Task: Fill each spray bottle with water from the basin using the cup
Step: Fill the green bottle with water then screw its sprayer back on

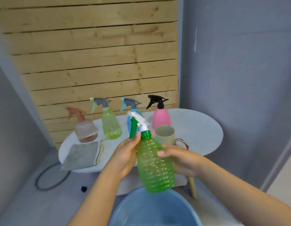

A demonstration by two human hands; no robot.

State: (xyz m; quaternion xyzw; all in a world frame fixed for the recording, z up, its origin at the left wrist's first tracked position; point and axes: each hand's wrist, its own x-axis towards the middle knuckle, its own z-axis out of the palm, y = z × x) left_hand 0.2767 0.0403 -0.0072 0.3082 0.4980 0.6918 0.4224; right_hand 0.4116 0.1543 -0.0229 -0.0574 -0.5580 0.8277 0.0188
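A ribbed green spray bottle (pixel 155 167) with a green cap and white-and-green trigger head hangs tilted over the blue basin (pixel 151 212). My right hand (pixel 179 159) grips its body from the right. My left hand (pixel 127 154) holds it at the neck, thumb by the cap. A beige cup (pixel 165 134) with a metal ring handle stands on the table just behind. Further back stand a brown bottle (pixel 85 129), a yellow-green bottle (pixel 110 124), a blue bottle (pixel 132 115) partly hidden by the held one, and a pink bottle (pixel 161 118).
The oval grey table (pixel 202 128) stands against a wooden slat wall. A folded grey cloth (pixel 81 154) lies on its left end. A dark ring (pixel 50 178) and a small black object (pixel 83 188) lie on the floor at left. One wooden table leg (pixel 193 187) shows at right.
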